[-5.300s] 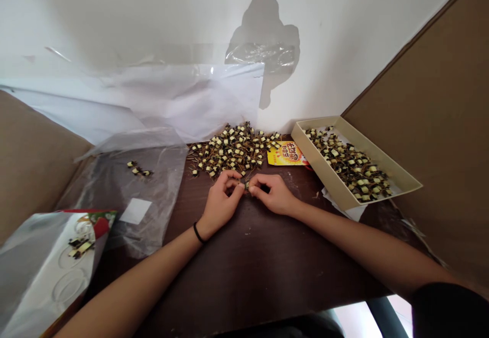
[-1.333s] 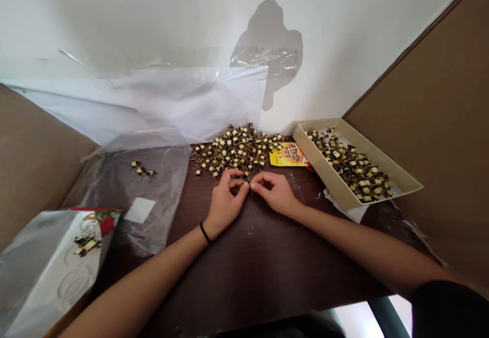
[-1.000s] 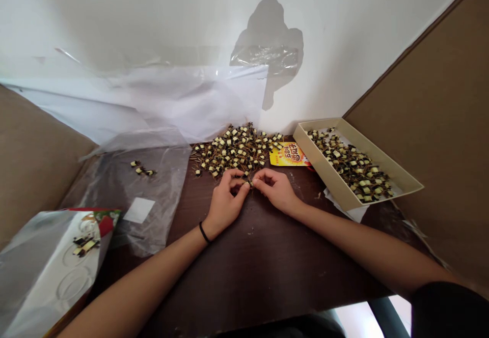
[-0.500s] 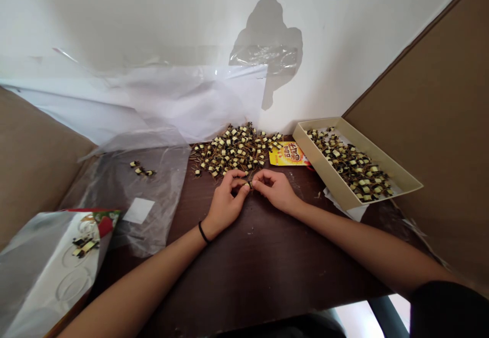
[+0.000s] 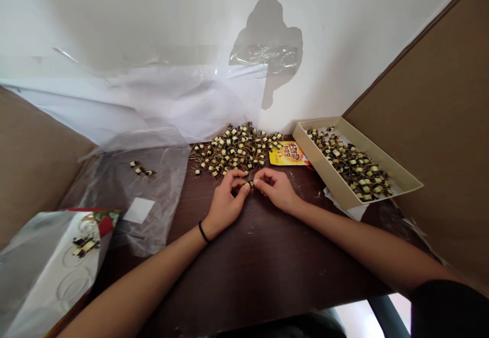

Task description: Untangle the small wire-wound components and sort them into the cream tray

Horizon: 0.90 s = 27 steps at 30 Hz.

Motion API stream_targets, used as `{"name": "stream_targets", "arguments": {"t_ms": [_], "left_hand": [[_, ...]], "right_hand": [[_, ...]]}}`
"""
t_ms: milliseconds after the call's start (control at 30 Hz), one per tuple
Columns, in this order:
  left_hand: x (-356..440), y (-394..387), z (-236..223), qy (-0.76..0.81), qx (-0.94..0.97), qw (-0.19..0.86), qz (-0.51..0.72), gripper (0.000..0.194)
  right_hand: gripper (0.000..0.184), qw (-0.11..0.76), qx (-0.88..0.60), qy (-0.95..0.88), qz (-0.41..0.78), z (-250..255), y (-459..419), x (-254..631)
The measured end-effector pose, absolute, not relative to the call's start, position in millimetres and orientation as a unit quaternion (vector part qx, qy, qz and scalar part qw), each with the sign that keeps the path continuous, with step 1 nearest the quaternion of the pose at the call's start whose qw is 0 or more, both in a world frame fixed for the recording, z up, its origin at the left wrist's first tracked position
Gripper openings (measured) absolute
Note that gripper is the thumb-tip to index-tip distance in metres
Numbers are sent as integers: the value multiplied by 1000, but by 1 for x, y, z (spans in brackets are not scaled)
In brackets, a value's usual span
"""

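Thumb and fingers of my left hand (image 5: 225, 203) pinch a small yellow-and-black coil (image 5: 251, 184) with thin wire leads. From the other side, my right hand (image 5: 278, 190) is closed in a pinch at the coil's right end; whether it grips the body or a fine lead is too small to tell. Just beyond both hands lies a heap of similar coils (image 5: 233, 149), their copper-coloured wires tangled together.
A shallow cream box (image 5: 324, 167) of more coils stands at the right. Beside it is a yellow packet (image 5: 286, 155). On the left lie a clear plastic bag (image 5: 164, 195) and a printed bag (image 5: 49, 282), each with several coils on it. Cardboard panels (image 5: 439, 124) flank the dark table (image 5: 267, 266).
My right hand has shifted very slightly to the right, and more of the coil shows between the fingertips. My left hand stays in place.
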State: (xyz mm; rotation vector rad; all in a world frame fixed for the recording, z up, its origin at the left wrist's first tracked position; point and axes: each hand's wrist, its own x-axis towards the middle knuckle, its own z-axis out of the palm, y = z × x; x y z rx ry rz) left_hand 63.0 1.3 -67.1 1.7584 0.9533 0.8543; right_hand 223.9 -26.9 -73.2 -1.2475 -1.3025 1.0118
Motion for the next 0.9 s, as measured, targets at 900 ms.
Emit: {"name": "stream_targets", "arguments": {"t_ms": [900], "left_hand": [[65,-3,-59,435,721,417,342,22]], "right_hand": [[17,488,-496,-572,435,-67,-30,225]]}}
